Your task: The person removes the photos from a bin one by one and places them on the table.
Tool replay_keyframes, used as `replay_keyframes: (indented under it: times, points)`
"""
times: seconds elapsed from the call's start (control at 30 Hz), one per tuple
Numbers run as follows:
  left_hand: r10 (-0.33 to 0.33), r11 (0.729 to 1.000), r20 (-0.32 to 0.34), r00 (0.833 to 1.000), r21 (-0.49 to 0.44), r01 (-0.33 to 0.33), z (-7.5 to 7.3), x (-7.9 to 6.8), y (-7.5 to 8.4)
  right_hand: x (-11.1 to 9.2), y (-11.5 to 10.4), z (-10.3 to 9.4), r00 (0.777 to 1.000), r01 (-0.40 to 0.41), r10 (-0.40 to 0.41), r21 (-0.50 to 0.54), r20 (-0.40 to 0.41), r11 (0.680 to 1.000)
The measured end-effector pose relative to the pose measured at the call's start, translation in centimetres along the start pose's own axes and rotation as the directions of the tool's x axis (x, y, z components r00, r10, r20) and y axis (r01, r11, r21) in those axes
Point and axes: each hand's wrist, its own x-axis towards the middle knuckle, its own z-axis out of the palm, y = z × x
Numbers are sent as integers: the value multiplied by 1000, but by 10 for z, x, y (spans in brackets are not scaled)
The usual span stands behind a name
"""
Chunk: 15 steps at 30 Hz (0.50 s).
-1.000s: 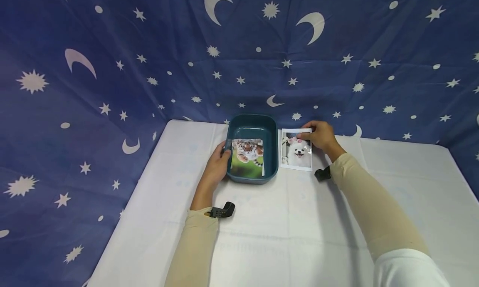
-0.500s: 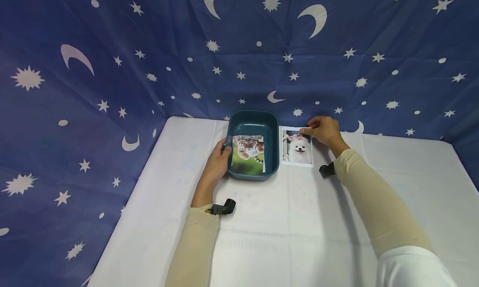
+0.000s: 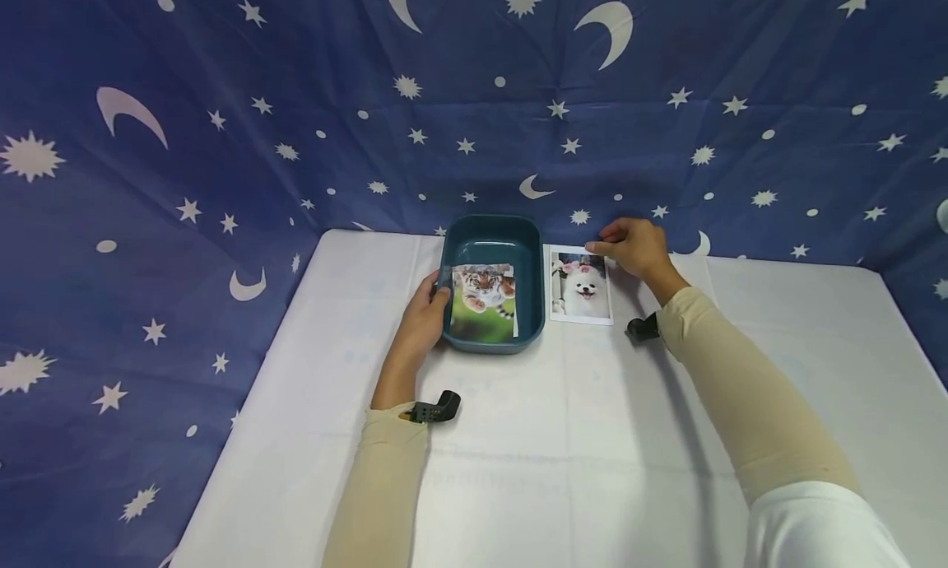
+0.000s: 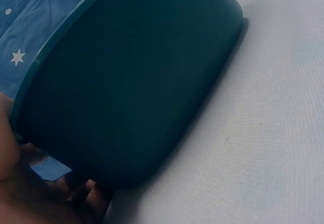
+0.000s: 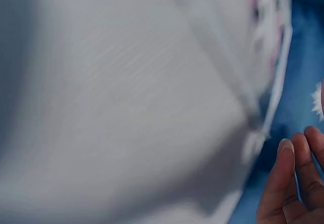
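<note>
My left hand (image 3: 424,321) grips the left rim of a dark teal plastic tub (image 3: 530,304), thumb on top and fingers outside, as the left wrist view of the tub (image 4: 126,82) also shows. In the tub lies a tiger picture card (image 3: 485,317). Just right of it, on the white cloth, lies a white-bordered picture card of a fluffy white dog (image 3: 585,292). My right hand (image 3: 638,247) hovers at that card's upper right corner. In the right wrist view, the fingertips (image 5: 286,145) stand apart from the dog card (image 5: 263,37) and hold nothing.
A white cloth (image 3: 504,486) covers the table. Behind it and on the left hangs a blue curtain (image 3: 355,140) with stars and moons, close to the tub and the right hand. A black camera (image 3: 437,407) sits on the left wrist, another camera (image 3: 641,330) on the right.
My right hand has let go of the dog card and lifted slightly off its corner; the card lies beside the tub. The left hand keeps its grip on the tub. The head view has shifted slightly.
</note>
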Motion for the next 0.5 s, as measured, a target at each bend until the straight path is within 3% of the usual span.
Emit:
replay_keyframes:
  times: [0.27, 0.5]
  points:
    - [-36, 999, -9, 999, 14, 36, 1, 1, -1, -5, -42, -9, 993, 55, -64, 84, 99, 995]
    - [-29, 1000, 6, 1000, 6, 29, 1, 1, 1, -13, -86, -9, 962, 95, -140, 194, 234, 976]
